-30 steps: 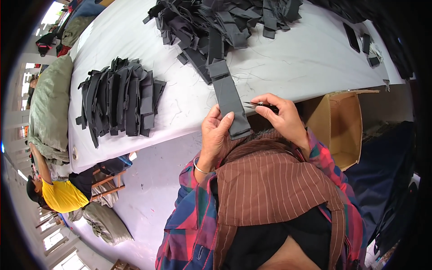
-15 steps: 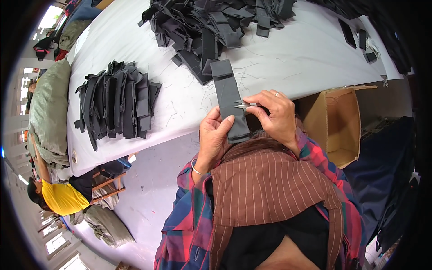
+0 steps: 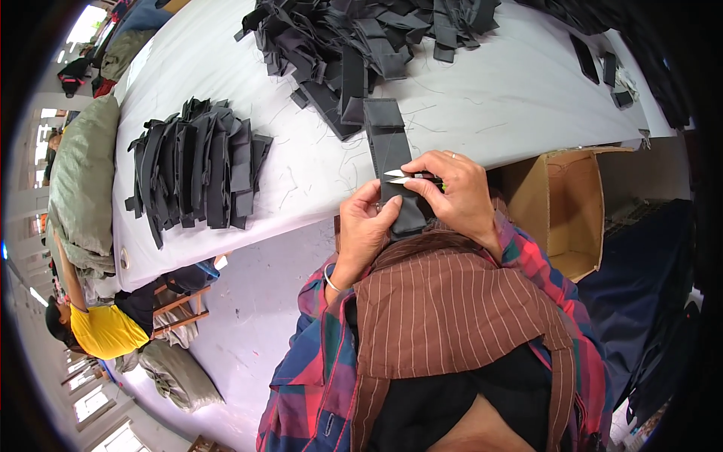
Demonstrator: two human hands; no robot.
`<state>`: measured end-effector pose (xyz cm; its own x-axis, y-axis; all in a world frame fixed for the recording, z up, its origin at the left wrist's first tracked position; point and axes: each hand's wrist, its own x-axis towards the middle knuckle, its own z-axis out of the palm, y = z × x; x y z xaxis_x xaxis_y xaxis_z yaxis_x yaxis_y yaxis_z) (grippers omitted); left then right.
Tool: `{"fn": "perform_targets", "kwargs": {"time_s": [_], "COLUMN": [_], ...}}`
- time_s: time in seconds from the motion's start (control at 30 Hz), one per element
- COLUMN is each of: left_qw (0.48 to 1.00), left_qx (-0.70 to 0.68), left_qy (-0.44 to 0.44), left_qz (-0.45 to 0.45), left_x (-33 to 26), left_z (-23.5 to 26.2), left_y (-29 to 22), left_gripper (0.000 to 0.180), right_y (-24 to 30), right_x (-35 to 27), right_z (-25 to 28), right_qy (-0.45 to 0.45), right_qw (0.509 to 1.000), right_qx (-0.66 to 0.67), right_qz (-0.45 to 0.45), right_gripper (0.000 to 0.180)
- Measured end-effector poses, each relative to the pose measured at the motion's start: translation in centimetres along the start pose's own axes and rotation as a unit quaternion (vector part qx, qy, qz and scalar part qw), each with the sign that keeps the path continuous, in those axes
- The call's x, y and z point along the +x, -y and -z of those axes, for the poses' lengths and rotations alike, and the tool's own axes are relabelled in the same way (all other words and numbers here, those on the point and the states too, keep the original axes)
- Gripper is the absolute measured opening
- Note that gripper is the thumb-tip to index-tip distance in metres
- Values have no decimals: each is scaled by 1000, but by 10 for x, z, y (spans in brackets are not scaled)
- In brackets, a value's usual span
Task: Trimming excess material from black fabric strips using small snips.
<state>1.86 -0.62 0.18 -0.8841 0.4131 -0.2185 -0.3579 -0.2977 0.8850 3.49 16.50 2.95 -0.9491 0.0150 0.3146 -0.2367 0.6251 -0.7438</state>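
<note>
A dark grey fabric strip [image 3: 391, 151] with a folded end lies over the table's near edge and down toward my apron. My left hand [image 3: 364, 224] pinches its left edge between thumb and fingers. In my right hand [image 3: 456, 188] is a pair of thread snips [image 3: 397, 177], blades parted and pointing left over the strip. Just beyond the strip's far end, a loose heap of similar dark strips [image 3: 354, 45] covers the back of the table. To the left, more strips stand in a neat row [image 3: 197, 166].
Loose threads litter the white tabletop [image 3: 301, 151]. An open cardboard box [image 3: 572, 215] sits below the table edge at right, beside dark blue cloth [image 3: 640, 279]. A phone [image 3: 584, 60] lies far right. At left are stuffed sacks [image 3: 84, 181] and a person in yellow [image 3: 113, 331].
The strip has shifted slightly right with my left hand and its near part has turned. The snips' blades now show wider apart and lie further left over the strip.
</note>
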Motion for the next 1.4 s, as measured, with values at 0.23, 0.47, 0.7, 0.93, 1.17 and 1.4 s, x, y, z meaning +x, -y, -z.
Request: {"fn": "perform_targets", "kwargs": {"time_s": [0.23, 0.47, 0.7, 0.93, 1.17, 1.4], "left_qw": [1000, 998, 995, 942, 991, 977], "left_qx": [-3, -28, 93, 323, 80, 146], "left_qy": [14, 15, 18, 56, 13, -19], "left_qz": [22, 52, 15, -72, -110, -155], "left_x": [1, -2, -11, -14, -1, 31], "left_z": [1, 0, -7, 11, 0, -5], "left_y": [1, -9, -7, -1, -14, -38], "left_gripper": [25, 23, 23, 26, 32, 12], "right_y": [-1, -2, -33, -45, -21, 15], "right_x": [1, 6, 37, 58, 57, 52], "right_z": [-5, 4, -10, 2, -9, -20], "right_qy": [-26, -50, -117, -138, -55, 24], "right_qw": [996, 998, 993, 923, 847, 835], "right_qx": [-44, 44, 18, 323, 490, 513], "right_qz": [79, -19, -19, -158, -198, -198], "right_gripper": [14, 18, 22, 18, 13, 10]}}
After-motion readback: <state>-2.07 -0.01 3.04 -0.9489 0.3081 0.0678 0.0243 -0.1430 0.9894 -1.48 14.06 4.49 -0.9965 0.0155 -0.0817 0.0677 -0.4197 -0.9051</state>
